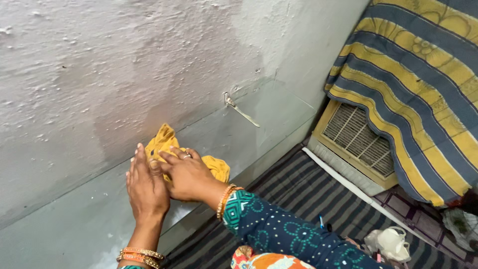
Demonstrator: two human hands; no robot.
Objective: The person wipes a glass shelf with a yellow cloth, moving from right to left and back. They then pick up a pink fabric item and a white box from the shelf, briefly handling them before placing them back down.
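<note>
A yellow cloth [169, 144] is pressed against the wall [99, 74] under flat, open fingers of the right hand [186, 174], the left hand [146, 187] open beside it; wiping seems underway, calling for steady pressure.

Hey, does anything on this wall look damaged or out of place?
Yes. The wall is rough and pitted, with a darker discoloured patch above the yellow cloth that the left hand and right hand press against it. A bent metal hook sticks out askew from a cracked spot nearby.
</note>
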